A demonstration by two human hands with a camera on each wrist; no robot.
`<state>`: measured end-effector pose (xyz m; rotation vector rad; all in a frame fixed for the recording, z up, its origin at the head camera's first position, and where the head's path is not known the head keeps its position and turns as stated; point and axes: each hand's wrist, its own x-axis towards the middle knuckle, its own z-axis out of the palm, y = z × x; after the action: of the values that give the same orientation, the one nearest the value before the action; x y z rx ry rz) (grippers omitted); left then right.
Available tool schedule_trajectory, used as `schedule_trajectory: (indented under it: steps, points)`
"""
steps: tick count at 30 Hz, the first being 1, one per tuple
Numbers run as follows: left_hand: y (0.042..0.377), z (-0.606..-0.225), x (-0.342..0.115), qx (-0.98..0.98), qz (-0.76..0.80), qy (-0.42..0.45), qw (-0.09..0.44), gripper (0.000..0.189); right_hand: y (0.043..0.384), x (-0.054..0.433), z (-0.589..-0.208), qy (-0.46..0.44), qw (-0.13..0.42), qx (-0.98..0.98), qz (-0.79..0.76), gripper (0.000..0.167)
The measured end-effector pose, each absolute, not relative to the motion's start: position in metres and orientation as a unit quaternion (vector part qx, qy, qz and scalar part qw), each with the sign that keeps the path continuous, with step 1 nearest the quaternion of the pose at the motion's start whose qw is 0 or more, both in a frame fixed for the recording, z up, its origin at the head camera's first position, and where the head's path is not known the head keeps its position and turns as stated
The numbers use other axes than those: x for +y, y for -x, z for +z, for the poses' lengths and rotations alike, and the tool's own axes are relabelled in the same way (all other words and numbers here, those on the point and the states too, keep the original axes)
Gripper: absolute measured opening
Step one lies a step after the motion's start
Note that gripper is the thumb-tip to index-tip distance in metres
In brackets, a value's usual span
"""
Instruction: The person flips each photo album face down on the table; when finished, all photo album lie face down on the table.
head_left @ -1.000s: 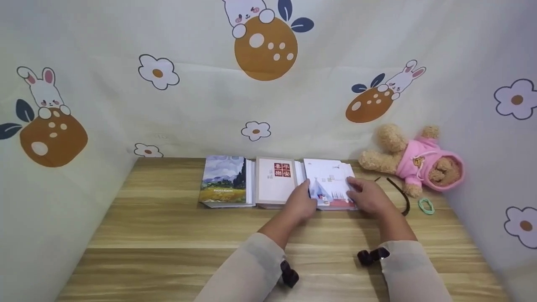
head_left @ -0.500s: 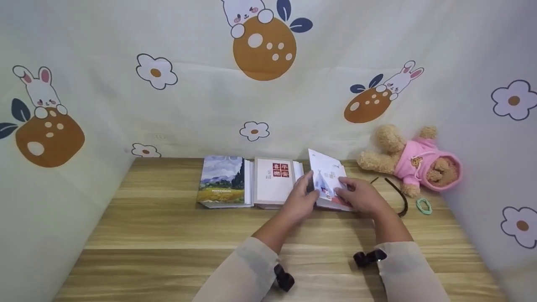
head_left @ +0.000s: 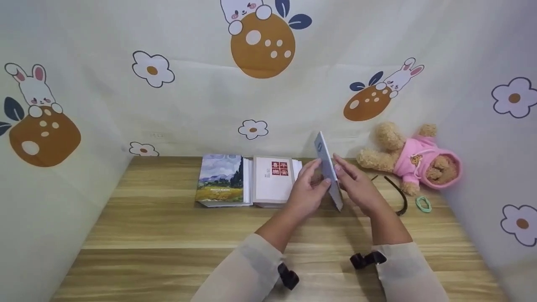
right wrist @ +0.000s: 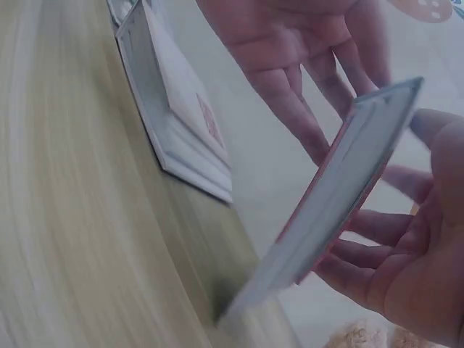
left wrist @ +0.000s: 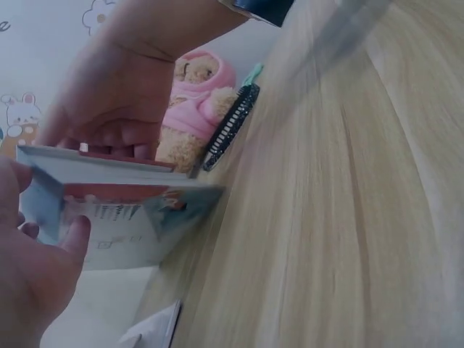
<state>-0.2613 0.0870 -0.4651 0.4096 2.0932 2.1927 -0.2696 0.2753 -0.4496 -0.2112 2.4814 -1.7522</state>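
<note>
A slim photo album (head_left: 335, 195) with a tent picture on its cover stands on edge between my two hands, its lower end close over the table. My left hand (head_left: 306, 188) holds it from the left, fingertips and thumb against the tent cover (left wrist: 116, 232). From the other side my right hand (head_left: 358, 188) grips it, fingers on the opposite cover and thumb near the edge, as the right wrist view shows. White page edges (right wrist: 333, 181) are visible between the covers. Left of my hands lies an album with red characters (head_left: 270, 184), beside a landscape-covered photo album (head_left: 220, 180).
A teddy bear in a pink hoodie (head_left: 413, 161) lies at the back right. Before it are a black toothed headband (head_left: 400, 195) and a green hair tie (head_left: 423, 204). A patterned curtain (head_left: 193, 109) bounds the wooden table (head_left: 176, 235) at the back and sides.
The tent-cover album lay flat beside the other two; its left edge has risen until it stands nearly upright. Both hands have turned with it, the right one shifting slightly left.
</note>
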Motion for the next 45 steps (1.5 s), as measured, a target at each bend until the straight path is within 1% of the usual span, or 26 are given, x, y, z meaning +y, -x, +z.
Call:
schedule_trajectory:
  steps: [4, 11, 13, 22, 24, 28, 30, 32, 35, 39, 43, 45]
  points:
    - [0.262, -0.465, 0.092, 0.677, 0.723, -0.123, 0.054, 0.066, 0.267, 0.276, -0.445, 0.069, 0.064, 0.781, -0.618, 0.065]
    - [0.268, -0.469, 0.092, 0.68, 0.72, -0.104, 0.096, 0.074, 0.271, 0.28, -0.451, 0.046, 0.077, 0.779, -0.621, 0.06]
    - [0.27, -0.468, 0.09, 0.687, 0.714, -0.094, 0.1, 0.075, 0.272, 0.279, -0.453, 0.039, 0.077, 0.779, -0.621, 0.059]
    - [0.269, -0.464, 0.087, 0.702, 0.701, -0.097, 0.078, 0.074, 0.272, 0.27, -0.454, 0.022, 0.075, 0.775, -0.627, 0.058]
    - [0.269, -0.464, 0.089, 0.707, 0.696, -0.099, 0.075, 0.073, 0.271, 0.272, -0.452, 0.021, 0.067, 0.777, -0.626, 0.058]
    - [0.269, -0.466, 0.093, 0.719, 0.68, -0.117, 0.081, 0.069, 0.272, 0.281, -0.445, 0.019, 0.018, 0.787, -0.617, 0.054]
    - [0.27, -0.468, 0.095, 0.717, 0.677, -0.133, 0.102, 0.068, 0.272, 0.286, -0.442, 0.014, -0.002, 0.791, -0.611, 0.053]
    - [0.271, -0.471, 0.096, 0.715, 0.671, -0.149, 0.126, 0.067, 0.273, 0.292, -0.439, 0.012, -0.007, 0.796, -0.605, 0.054]
    - [0.272, -0.477, 0.097, 0.734, 0.64, -0.17, 0.152, 0.067, 0.273, 0.299, -0.436, 0.006, 0.002, 0.804, -0.594, 0.056]
    - [0.273, -0.486, 0.096, 0.814, 0.532, -0.189, 0.136, 0.067, 0.273, 0.303, -0.437, 0.001, 0.005, 0.84, -0.543, 0.059]
    - [0.273, -0.491, 0.097, 0.871, 0.438, -0.186, 0.123, 0.069, 0.274, 0.302, -0.442, 0.004, 0.003, 0.884, -0.468, 0.067]
    - [0.274, -0.491, 0.097, 0.889, 0.401, -0.185, 0.12, 0.068, 0.275, 0.301, -0.446, -0.001, 0.008, 0.899, -0.438, 0.067]
